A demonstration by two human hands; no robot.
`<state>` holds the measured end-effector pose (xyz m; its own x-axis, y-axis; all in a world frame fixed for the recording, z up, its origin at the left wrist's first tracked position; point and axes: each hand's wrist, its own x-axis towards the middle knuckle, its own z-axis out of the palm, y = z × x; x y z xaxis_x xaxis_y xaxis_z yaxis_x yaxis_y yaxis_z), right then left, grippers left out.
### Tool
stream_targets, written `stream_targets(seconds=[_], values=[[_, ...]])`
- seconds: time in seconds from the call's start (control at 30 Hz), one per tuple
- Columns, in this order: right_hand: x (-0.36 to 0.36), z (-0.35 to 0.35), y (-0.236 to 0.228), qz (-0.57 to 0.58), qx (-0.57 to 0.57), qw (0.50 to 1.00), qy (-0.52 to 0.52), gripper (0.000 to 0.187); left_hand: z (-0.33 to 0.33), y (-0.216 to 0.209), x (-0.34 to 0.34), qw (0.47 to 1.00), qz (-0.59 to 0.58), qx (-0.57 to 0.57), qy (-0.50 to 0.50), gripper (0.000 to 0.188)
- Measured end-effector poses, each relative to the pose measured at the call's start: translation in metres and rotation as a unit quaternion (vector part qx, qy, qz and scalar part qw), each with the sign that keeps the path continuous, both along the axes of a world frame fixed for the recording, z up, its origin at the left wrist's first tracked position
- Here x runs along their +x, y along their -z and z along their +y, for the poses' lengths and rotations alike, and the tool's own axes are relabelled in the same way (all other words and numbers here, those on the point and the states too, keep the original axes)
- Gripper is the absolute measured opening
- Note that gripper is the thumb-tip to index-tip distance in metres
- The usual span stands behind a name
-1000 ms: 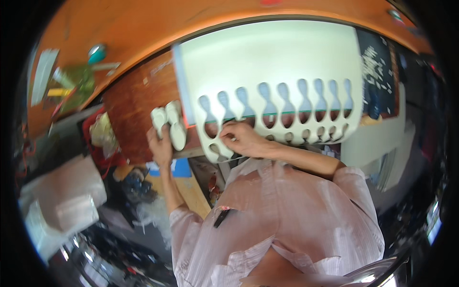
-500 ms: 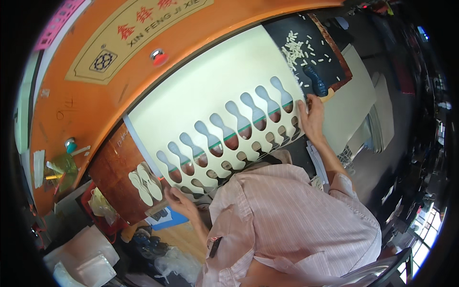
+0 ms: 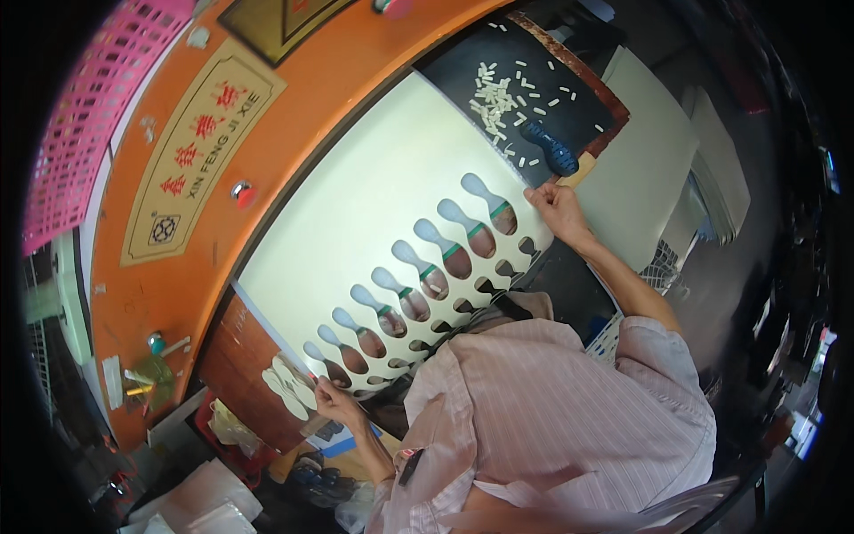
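A pale off-white sheet (image 3: 356, 196) lies across the work surface, with rows of sole-shaped holes along its near part. Its near edge hangs down in front of me. My left hand (image 3: 338, 405) is closed on the sheet's left edge near the corner. On the opposite edge, my right hand (image 3: 559, 214) pinches the sheet between thumb and fingers. Beside my left hand lie several cut sole-shaped pieces (image 3: 287, 389). A dark blue sole-shaped cutting die (image 3: 550, 149) sits just beyond my right hand.
An orange machine beam (image 3: 294, 116) with buttons spans the far side, close over the sheet. Small white offcuts (image 3: 494, 102) are scattered on the black board at far right. Grey-white sheets (image 3: 645, 147) stand at the right. A pink basket (image 3: 107, 107) is at upper left.
My view has turned, so the machine appears more tilted. Both hands' fingers have closed on the sheet's edges, and the sheet has shifted slightly toward me.
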<state>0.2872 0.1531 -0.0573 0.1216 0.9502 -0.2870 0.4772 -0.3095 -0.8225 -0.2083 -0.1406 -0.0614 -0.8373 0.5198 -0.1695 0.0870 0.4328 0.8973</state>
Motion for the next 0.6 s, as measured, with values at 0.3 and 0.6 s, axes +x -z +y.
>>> stream_targets(seconds=[0.3, 0.6], values=[[0.044, 0.044, -0.028, -0.314, 0.252, 0.908, -0.115, 0.059, 0.000, 0.014, 0.020, 0.994, 0.102, 0.016, 0.025, 0.043], [0.071, 0.062, -0.005, -0.181, 0.180, 0.959, -0.127, 0.068, -0.004, 0.024, 0.019, 0.978, 0.198, -0.072, 0.002, 0.035]])
